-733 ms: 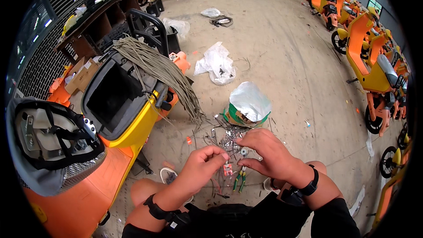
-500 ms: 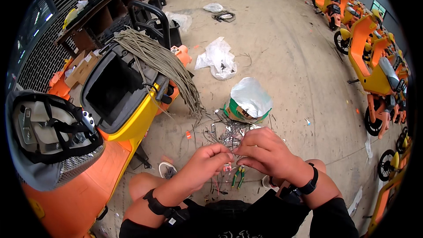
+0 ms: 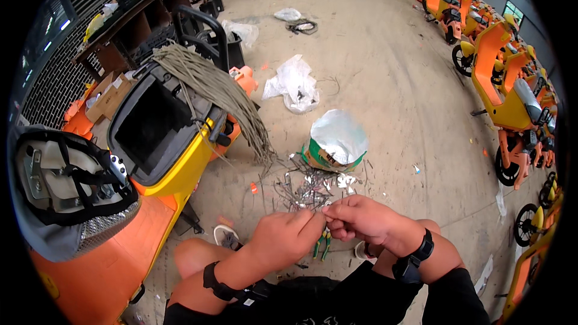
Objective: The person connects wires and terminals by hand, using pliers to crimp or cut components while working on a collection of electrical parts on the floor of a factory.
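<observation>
Your grip is pinched narrow — left hand (image 3: pixel 285 239) and right hand (image 3: pixel 368 219) close together, anything held too small to tell; handling seems unfinished — pliers (image 3: pixel 327 245) lie near, loose scraps (image 3: pixel 304 189) beyond on the floor (image 3: pixel 402 105).

Soft daylight, edges bent, corners black.

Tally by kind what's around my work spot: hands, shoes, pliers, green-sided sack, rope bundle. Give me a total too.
Hands: 2
Shoes: 2
Pliers, partly hidden behind the hands: 1
Green-sided sack: 1
Rope bundle: 1
Total: 7
</observation>
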A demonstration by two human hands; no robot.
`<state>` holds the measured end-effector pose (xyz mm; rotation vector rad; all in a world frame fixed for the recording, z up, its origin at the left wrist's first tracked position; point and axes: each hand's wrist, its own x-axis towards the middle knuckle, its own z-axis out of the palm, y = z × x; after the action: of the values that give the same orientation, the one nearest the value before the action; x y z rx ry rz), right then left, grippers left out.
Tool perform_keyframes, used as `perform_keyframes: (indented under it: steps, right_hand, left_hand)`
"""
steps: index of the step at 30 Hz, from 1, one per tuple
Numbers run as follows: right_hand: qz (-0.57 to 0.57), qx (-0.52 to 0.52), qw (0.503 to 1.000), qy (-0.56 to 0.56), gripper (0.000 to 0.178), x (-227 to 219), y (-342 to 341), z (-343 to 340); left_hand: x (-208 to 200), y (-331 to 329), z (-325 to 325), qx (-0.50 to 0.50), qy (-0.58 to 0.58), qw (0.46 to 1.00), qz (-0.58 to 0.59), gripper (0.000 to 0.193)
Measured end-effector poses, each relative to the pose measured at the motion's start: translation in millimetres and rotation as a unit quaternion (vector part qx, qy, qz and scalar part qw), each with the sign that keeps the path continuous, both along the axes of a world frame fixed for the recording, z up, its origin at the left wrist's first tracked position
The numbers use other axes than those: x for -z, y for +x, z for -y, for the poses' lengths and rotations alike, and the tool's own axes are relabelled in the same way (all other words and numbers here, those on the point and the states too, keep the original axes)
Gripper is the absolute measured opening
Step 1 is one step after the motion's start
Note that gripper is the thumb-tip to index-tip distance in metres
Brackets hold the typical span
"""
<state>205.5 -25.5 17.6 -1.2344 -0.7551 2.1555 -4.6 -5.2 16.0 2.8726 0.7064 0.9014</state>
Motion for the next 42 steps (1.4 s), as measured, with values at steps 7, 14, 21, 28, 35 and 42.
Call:
perform_keyframes:
  steps: [7,14,21,28,35,42]
  right_hand:
    - [0.061,-0.018,0.995,0.080,0.027,6,3,-3]
    - [0.136,0.019,0.957,0.254,0.029,14,0,7]
    - [0.329,-0.064,0.676,0.657,0.041,-17,3,3]
    - [0.354,-0.091,0.538,0.760,0.031,-14,5,6]
    - [0.339,-0.075,0.566,0.748,0.017,-12,2,2]
    - [0.031,-0.032,0.982,0.185,0.015,11,-12,7]
  left_hand:
    - [-8,4,4,-0.053,-0.074,0.994,0.059,0.014]
    - [-3,6,5,-0.066,-0.265,0.955,0.120,0.014]
    - [-1,0,3,-0.054,-0.640,0.723,0.255,0.008]
    - [-3,-14,-7,-0.006,-0.886,0.419,0.199,0.008]
    - [-1,-20,-5,0.025,-0.868,0.449,0.208,0.006]
    - [-11,-10,8,-0.031,-0.165,0.984,0.059,0.013]
